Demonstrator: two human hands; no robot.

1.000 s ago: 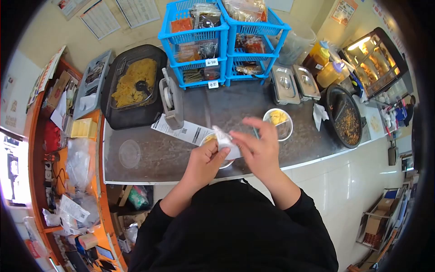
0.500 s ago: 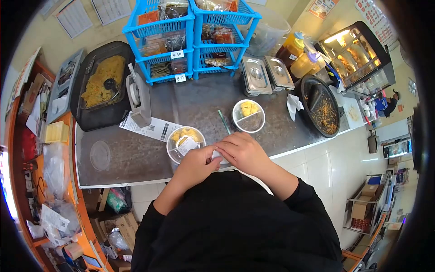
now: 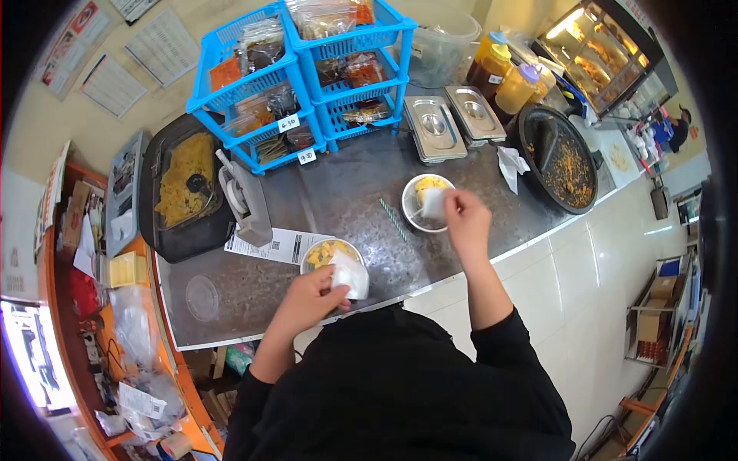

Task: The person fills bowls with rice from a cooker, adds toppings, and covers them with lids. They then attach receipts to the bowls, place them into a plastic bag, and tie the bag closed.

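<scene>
My left hand (image 3: 311, 295) holds a white paper slip (image 3: 350, 275) at the near rim of a round clear bowl (image 3: 330, 254) of yellow food pieces. My right hand (image 3: 463, 220) is stretched out to the right, pinching a small white label (image 3: 433, 203) over a second round bowl (image 3: 426, 202) that has yellow food in one half. A green-striped straw (image 3: 393, 219) lies on the dark steel counter (image 3: 361, 184) between the two bowls.
A tape dispenser (image 3: 244, 201) and a printed receipt (image 3: 277, 246) sit left of the near bowl. Blue baskets (image 3: 307, 69), two lidded steel tins (image 3: 452, 123), a black tray of yellow food (image 3: 184, 192) and a dark pan (image 3: 565, 165) ring the counter. A clear lid (image 3: 202, 286) lies at left.
My hands were together at the near bowl. The right hand has since reached out to the far bowl with a small label, while the left stays with the white slip.
</scene>
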